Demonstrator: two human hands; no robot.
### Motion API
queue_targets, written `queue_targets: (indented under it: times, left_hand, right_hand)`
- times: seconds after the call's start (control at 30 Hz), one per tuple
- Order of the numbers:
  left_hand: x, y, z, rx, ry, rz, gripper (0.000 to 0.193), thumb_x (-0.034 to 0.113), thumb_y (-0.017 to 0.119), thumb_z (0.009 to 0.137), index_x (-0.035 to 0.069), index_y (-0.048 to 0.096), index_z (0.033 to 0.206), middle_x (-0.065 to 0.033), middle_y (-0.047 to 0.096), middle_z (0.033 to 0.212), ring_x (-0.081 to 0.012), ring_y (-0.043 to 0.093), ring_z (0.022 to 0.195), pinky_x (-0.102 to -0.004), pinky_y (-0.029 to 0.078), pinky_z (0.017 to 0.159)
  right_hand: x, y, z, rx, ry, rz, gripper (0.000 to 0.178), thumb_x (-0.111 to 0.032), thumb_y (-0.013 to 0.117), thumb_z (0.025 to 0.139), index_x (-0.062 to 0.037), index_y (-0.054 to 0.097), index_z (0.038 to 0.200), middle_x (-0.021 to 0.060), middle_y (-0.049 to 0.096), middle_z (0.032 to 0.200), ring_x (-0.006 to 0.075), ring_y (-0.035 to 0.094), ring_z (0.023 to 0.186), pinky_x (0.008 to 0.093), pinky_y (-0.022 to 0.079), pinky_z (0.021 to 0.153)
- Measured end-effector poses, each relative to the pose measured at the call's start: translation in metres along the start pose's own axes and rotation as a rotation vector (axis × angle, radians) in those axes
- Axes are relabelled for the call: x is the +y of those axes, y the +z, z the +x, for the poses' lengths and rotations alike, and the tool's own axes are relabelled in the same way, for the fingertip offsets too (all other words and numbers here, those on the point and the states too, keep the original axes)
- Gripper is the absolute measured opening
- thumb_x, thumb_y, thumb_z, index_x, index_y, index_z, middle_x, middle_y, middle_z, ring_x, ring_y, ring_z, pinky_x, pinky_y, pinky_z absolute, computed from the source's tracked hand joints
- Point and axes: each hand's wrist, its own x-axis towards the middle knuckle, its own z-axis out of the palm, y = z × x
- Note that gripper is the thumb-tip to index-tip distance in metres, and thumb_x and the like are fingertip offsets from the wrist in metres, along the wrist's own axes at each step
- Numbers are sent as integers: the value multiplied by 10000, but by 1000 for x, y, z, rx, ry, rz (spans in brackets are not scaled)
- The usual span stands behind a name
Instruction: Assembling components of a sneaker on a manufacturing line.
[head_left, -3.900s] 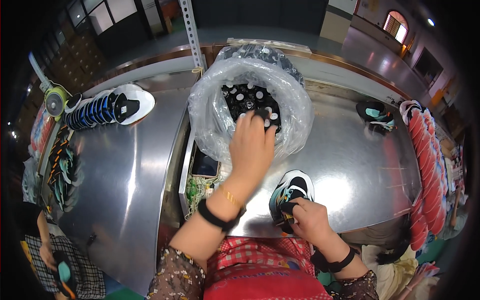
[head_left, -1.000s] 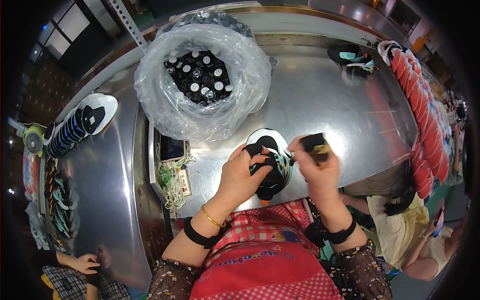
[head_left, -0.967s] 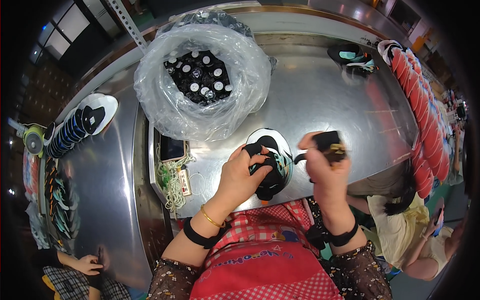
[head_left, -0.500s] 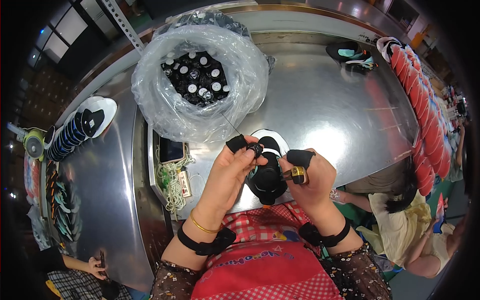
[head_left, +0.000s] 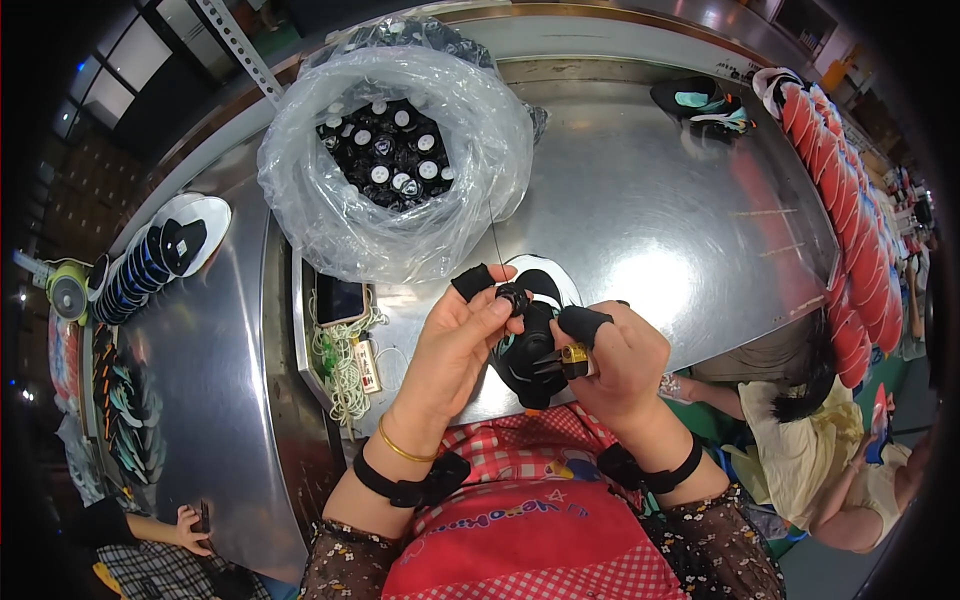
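Note:
In my left hand (head_left: pixel 450 340) a small round black piece (head_left: pixel 513 298) is pinched between thumb and fingers. A thin dark thread (head_left: pixel 496 238) stands up from near those fingertips toward the plastic bag. My right hand (head_left: pixel 632 352) is closed around small snips (head_left: pixel 573 360) with a yellow part and dark blades, pointing left. Black sleeves cover some fingers on both hands. Below and between my hands, a black and white shaped piece (head_left: pixel 522 375) with an orange tip lies at the table's near edge, partly hidden.
A clear plastic bag (head_left: pixel 290 200) of black pieces with white discs stands ahead. Tangled pale cord (head_left: pixel 350 385) and a phone-like dark object (head_left: pixel 342 300) fill a side tray. Stacked black pieces (head_left: pixel 150 265) lie left; red-and-white pieces (head_left: pixel 830 200) line the right. Co-workers sit both sides.
My right hand has moved slightly left, bringing the snips nearer the black piece. The thread, which leaned left, now stands more upright. At lower left, a co-worker's hand has spread its fingers.

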Motion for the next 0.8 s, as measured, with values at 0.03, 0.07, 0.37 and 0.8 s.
queue_targets:
  times: [0.03, 0.07, 0.37, 0.8]
  left_hand:
    - [0, -1, 0, -12, 8, -8, 302, 59, 539, 893, 20, 460, 1182, -66, 580, 994, -94, 559, 809, -245, 460, 796]
    - [0, -1, 0, -12, 8, -7, 302, 59, 539, 893, 20, 460, 1182, -66, 580, 994, -94, 559, 809, -245, 460, 796]
    - [-5, 5, -1, -91, -26, 93, 323, 71, 553, 877, 8, 474, 1184, -84, 586, 976, -107, 527, 798, -242, 441, 782]
    - [-6, 6, -1, 135, 237, 459, 492, -3, 624, 805, 0, 402, 1244, -82, 635, 955, -125, 586, 899, -270, 438, 862]
  right_hand:
    - [-1, -1, 1, 0, 0, 1, 280, -16, 683, 536, -118, 588, 779, 27, 562, 704, 199, 552, 557, 292, 413, 453]
    - [-2, -2, 2, -14, -3, 10, 282, -14, 680, 531, -115, 588, 778, 27, 560, 703, 199, 550, 555, 293, 412, 452]
    - [-4, -1, 4, -68, 61, 31, 243, -37, 699, 574, -94, 590, 784, 45, 570, 716, 227, 562, 572, 312, 433, 486]
    - [6, -9, -11, -364, 706, 547, 114, -73, 711, 781, -24, 612, 806, -31, 580, 681, 30, 501, 613, 192, 409, 553]
